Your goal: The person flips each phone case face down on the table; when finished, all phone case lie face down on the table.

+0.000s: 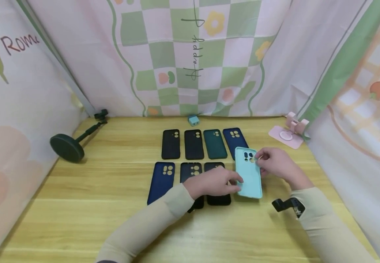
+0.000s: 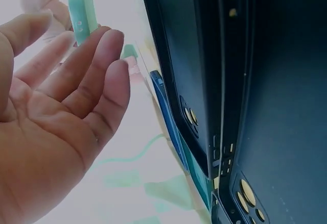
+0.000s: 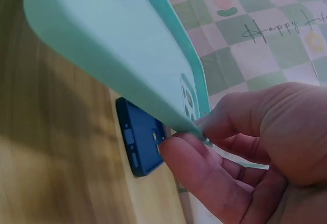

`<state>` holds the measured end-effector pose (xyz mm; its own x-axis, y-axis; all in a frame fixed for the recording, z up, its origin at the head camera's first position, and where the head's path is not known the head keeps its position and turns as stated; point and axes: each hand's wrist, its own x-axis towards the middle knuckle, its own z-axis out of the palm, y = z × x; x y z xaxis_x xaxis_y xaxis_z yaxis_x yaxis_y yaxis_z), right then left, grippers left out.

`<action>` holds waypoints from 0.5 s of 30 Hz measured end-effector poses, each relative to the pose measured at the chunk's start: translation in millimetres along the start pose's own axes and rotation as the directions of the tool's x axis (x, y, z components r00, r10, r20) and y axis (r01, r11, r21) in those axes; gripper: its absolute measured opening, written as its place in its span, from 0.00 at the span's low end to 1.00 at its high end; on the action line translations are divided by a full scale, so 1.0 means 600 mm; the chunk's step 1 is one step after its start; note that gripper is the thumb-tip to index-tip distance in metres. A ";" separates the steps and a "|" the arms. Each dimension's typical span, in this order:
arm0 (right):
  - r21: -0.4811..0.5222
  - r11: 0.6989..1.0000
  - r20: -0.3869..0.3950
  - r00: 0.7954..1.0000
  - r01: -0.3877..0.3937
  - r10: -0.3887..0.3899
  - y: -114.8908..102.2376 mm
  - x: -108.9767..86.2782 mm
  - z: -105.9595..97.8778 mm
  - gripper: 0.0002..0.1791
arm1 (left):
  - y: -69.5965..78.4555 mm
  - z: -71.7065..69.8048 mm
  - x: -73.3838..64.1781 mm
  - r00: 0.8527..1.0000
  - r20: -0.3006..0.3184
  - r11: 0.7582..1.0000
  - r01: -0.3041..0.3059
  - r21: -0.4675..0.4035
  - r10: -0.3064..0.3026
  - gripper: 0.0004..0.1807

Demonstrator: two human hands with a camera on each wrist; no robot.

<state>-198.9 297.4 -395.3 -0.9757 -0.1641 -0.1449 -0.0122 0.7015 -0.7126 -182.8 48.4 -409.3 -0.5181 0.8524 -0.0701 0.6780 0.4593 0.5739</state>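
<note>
A mint-green phone case (image 1: 249, 175) is tilted up at the right end of the front row. My right hand (image 1: 277, 164) pinches its upper right edge beside the camera cutouts, thumb inside and fingers outside in the right wrist view. My left hand (image 1: 214, 181) reaches across the front row, fingertips right at the case's left edge; its fingers (image 2: 110, 50) look relaxed and spread from the thumb in the left wrist view. Under that arm lie two dark cases (image 1: 218, 199), partly covered. A blue case (image 1: 235, 138) lies just behind the mint one.
Black cases (image 1: 170, 144) and a teal case (image 1: 215, 144) continue the back row. Another blue case (image 1: 161, 182) lies front left. A light-blue plug (image 1: 194, 120) stands by the curtain. A dark round-based stand (image 1: 67, 148) lies left, a pink stand (image 1: 286, 137) back right.
</note>
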 end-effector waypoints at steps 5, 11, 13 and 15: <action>0.073 0.997 0.001 1.000 -0.010 0.010 -0.008 -0.003 0.001 0.14 | -0.006 0.003 -0.004 1.000 0.006 1.000 -0.019 0.002 0.019 0.19; 0.097 0.995 -0.007 1.000 -0.023 0.023 -0.011 -0.005 0.002 0.15 | -0.009 0.006 -0.005 0.997 -0.057 0.996 -0.052 -0.076 0.048 0.15; 0.105 0.994 -0.007 1.000 -0.027 0.028 -0.013 -0.005 0.003 0.16 | -0.008 0.006 -0.005 0.995 -0.094 0.991 -0.052 -0.123 0.040 0.12; 0.114 0.993 -0.004 1.000 -0.030 0.031 -0.017 -0.005 0.004 0.16 | -0.005 0.005 -0.005 0.991 -0.131 0.985 -0.044 -0.170 0.021 0.09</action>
<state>-195.4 289.2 -389.4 -0.9764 -0.1400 -0.1642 0.0422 0.6222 -0.7817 -182.0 45.4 -413.3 -0.5675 0.8219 0.0497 0.6016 0.3726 0.7066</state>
